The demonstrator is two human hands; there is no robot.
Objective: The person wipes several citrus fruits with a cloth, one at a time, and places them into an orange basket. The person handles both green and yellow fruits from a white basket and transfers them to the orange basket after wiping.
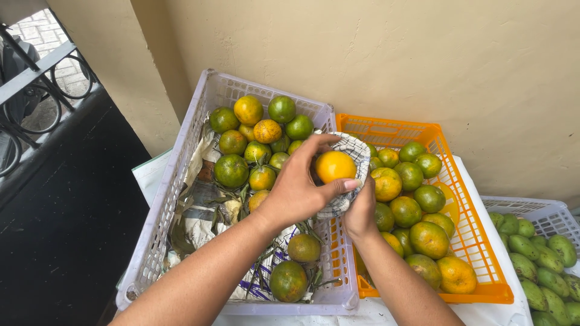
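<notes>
My left hand [299,187] grips a yellow-orange citrus fruit [336,166] between thumb and fingers. My right hand [361,212] sits beneath it, holding a white checked cloth [355,151] that wraps around the fruit's far side. Both hands hover over the border between a pale lilac crate [181,154] and an orange crate [468,235]. The lilac crate holds several green and orange citrus fruits [232,170] on newspaper and leaves. The orange crate holds several more citrus fruits [429,238].
A white crate [544,208] with several green mangoes [547,259] stands at the right edge. The crates rest on a white-covered surface against a beige wall [393,54]. A dark ledge and a metal railing [36,72] lie to the left.
</notes>
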